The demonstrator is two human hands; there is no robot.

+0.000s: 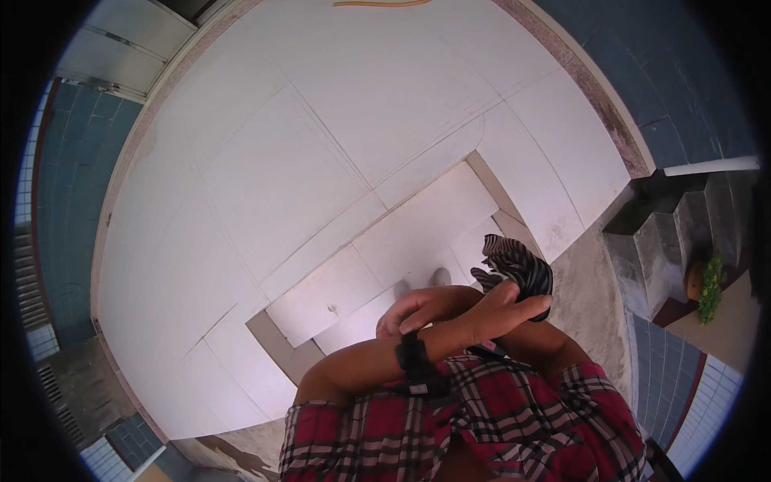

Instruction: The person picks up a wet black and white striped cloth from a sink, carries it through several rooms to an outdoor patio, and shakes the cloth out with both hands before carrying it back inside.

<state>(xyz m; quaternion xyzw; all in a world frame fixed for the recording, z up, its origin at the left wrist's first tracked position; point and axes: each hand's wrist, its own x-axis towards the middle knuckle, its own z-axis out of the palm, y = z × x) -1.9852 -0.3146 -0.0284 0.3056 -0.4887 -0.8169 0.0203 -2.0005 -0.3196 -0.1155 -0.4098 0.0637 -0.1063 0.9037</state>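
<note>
My forearms cross in front of my body, the left one over the right. In my left hand [503, 307] is a bunched black cloth with pale zebra stripes [518, 262], its loose folds sticking out beyond the fingers. A black band [413, 356] goes around my left forearm. My right hand [415, 308] reaches across to the left side, fingers bent down beside the left forearm. Whether its fingertips touch the forearm, or hold anything, is hidden from above. Part of a dark object with a pink patch [491, 346] shows beneath my left wrist.
My shoes [441, 277] stand on a lower white-tiled step [415, 205] below a pale tiled floor [301, 150]. Concrete stairs [656, 241] and a potted plant [711, 289] are at the right. A yellow hose-like strip [382, 3] lies at the far edge. Blue-grey tiled walls [638, 66] enclose the floor.
</note>
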